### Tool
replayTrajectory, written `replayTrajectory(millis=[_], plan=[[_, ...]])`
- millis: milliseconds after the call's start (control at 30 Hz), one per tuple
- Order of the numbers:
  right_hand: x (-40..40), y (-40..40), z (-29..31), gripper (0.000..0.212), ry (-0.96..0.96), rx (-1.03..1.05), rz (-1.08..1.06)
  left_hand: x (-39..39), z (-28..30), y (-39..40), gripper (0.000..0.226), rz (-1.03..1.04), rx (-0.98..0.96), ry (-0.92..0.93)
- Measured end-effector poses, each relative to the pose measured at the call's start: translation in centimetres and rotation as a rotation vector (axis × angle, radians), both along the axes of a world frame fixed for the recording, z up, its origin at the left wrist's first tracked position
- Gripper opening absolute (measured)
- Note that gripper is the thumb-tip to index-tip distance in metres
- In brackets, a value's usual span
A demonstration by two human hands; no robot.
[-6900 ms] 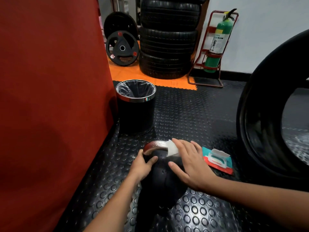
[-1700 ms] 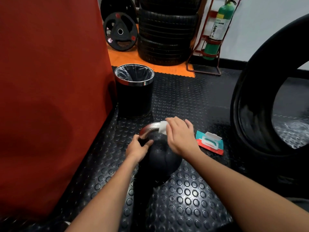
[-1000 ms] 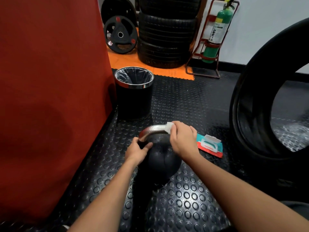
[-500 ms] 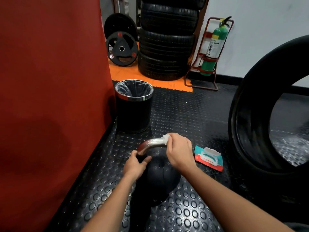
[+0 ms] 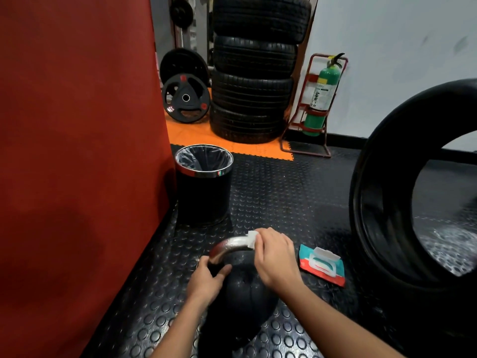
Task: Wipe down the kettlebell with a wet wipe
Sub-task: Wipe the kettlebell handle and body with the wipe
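A black kettlebell (image 5: 242, 293) with a shiny metal handle stands on the studded rubber floor near the bottom middle. My left hand (image 5: 206, 280) grips the left base of the handle, thumb across the bell. My right hand (image 5: 276, 257) wraps the right part of the handle and holds a white wet wipe (image 5: 251, 239) pressed against the metal. Only a small corner of the wipe shows past my fingers.
A teal and red wet-wipe pack (image 5: 322, 264) lies right of the kettlebell. A black lined bin (image 5: 204, 187) stands behind it. A red padded wall (image 5: 77, 151) rises at left, a big upright tyre (image 5: 402, 202) at right. Stacked tyres (image 5: 253, 73), weight plates (image 5: 185, 99) and a green extinguisher (image 5: 322, 94) stand at the back.
My right hand has kept sliding the wipe along the handle, shifting slightly. My left hand stays on the handle's left base. The view has tilted up a little.
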State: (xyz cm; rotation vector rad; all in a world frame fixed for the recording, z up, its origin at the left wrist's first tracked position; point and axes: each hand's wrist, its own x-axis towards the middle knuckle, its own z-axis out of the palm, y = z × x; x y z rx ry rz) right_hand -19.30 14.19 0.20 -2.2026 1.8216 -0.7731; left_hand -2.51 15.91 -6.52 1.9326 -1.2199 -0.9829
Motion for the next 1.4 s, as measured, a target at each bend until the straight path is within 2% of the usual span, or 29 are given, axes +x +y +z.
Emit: replayTrajectory(millis=[300, 467, 533, 767, 933, 1167, 1333, 1400], plan=[[-0.3, -0.2, -0.3, 0.033, -0.055, 0.02, -0.175, 0.1, -0.1, -0.1, 0.036, 0.01, 0.024, -0.01], [0.6, 0.6, -0.2, 0.036, 0.064, 0.014, 0.027, 0.1, -0.3, -0.2, 0.036, -0.001, 0.018, 0.002], [0.1, 0.3, -0.1, 0.036, 0.05, 0.02, 0.03, 0.1, -0.2, -0.3, 0.037, -0.005, 0.017, 0.011], [-0.6, -0.2, -0.1, 0.03, -0.057, 0.09, -0.176, 0.2, 0.1, -0.2, 0.036, -0.016, 0.041, 0.019], [0.0, 0.4, 0.1, 0.032, 0.033, 0.014, 0.081, 0.0, -0.1, -0.3, 0.038, 0.003, 0.031, 0.01], [-1.0, -0.2, 0.2, 0.036, -0.004, 0.098, -0.139, 0.1, -0.4, -0.3, 0.039, -0.002, 0.044, 0.008], [0.2, 0.5, 0.1, 0.034, 0.11, 0.038, 0.083, 0.0, -0.3, -0.2, 0.039, -0.007, 0.039, -0.005], [-0.6, 0.4, -0.3, 0.036, 0.108, 0.042, 0.093, 0.0, -0.2, -0.2, 0.038, -0.012, 0.047, -0.013]])
